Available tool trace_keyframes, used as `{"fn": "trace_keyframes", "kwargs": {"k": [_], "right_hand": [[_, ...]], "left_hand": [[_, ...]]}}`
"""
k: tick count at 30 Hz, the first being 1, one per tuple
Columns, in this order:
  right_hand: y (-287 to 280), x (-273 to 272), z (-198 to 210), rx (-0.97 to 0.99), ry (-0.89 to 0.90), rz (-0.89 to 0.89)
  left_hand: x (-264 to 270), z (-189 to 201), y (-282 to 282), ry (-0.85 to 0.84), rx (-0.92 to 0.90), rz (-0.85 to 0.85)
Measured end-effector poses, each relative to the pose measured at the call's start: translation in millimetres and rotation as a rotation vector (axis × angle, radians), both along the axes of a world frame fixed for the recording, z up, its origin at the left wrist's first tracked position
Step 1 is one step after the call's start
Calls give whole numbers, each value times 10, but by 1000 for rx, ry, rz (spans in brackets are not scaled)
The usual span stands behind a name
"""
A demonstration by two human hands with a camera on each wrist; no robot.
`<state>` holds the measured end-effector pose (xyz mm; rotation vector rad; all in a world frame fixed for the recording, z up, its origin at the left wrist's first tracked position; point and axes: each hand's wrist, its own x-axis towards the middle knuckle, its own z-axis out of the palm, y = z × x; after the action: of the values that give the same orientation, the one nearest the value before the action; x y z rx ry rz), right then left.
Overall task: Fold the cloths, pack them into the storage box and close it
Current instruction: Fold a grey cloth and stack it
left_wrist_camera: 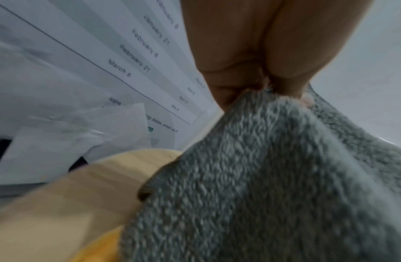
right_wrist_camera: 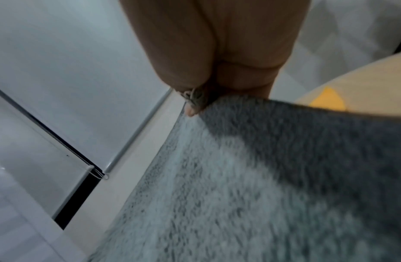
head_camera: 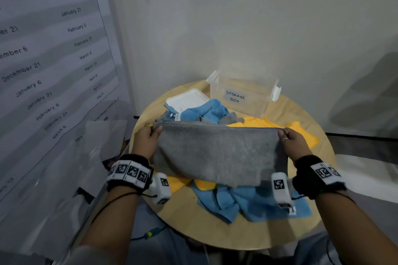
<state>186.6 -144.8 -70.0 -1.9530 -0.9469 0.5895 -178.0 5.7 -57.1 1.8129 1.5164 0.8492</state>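
Grey cloth (head_camera: 217, 153) at frame centre, stretched taut above table (head_camera: 193, 221): left hand (head_camera: 146, 137) and right hand (head_camera: 295, 142) each pinch a top corner, likely squaring it for folding. Box (head_camera: 243, 94) open behind.

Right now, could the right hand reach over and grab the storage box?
Probably not yet. The right hand is busy pinching a corner of the grey cloth, stretched between it and the left hand. The storage box sits open farther back on the table, with nothing else blocking it.

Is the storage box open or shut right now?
Open: the box has no lid on; the white lid lies on the table beside it.
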Motion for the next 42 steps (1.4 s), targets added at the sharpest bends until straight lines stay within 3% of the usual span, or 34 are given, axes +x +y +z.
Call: {"fn": "trace_keyframes", "kwargs": {"k": [3, 9, 12, 17, 20, 23, 27, 32, 39, 42], "right_hand": [[340, 16, -118, -81, 0, -9], [568, 77, -510, -352, 96, -23], [571, 115, -599, -385, 97, -9], [614, 159, -558, -363, 25, -27], [622, 124, -566, -377, 204, 2], [616, 124, -580, -285, 338, -73], [573, 116, -497, -46, 384, -158], [441, 104, -158, 254, 301, -199], [147, 207, 380, 490, 223, -90], [2, 114, 606, 578, 282, -22]], "left_hand": [[168, -16, 296, -5, 5, 61], [288, -262, 577, 255, -129, -24], [277, -347, 614, 285, -138, -43], [222, -365, 740, 133, -231, -51], [219, -382, 762, -32, -275, -46], [233, -396, 761, -193, -336, -24], [193, -392, 763, -303, -343, 36], [212, -185, 615, -428, -187, 29], [3, 267, 433, -520, -13, -99], [-30, 424, 323, -582, 24, -101]]}}
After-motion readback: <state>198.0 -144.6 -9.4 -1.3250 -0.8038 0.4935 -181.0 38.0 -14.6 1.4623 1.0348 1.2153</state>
